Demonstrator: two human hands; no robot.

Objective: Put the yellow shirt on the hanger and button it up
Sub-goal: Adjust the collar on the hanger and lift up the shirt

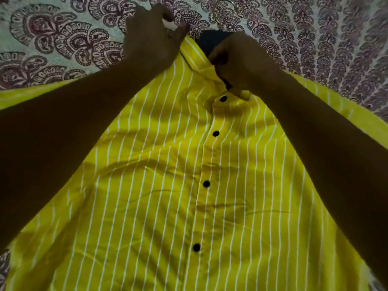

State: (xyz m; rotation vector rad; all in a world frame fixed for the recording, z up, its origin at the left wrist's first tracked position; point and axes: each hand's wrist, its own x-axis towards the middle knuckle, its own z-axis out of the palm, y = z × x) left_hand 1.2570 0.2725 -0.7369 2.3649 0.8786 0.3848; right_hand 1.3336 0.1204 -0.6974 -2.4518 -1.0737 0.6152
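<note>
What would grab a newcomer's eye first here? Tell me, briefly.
The bright yellow shirt with thin white stripes fills the middle and bottom of the view, its placket closed by four black buttons. At the top, the left hand and right hand work at its collar. A paisley-printed bedsheet spreads behind, a metal hanger hook lying above the collar.

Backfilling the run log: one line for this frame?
stage: buttoning | yellow white-striped shirt: flat on patterned bedsheet, four black buttons closed | left hand: pinching collar | right hand: at top placket | hanger's metal hook above collar
</note>
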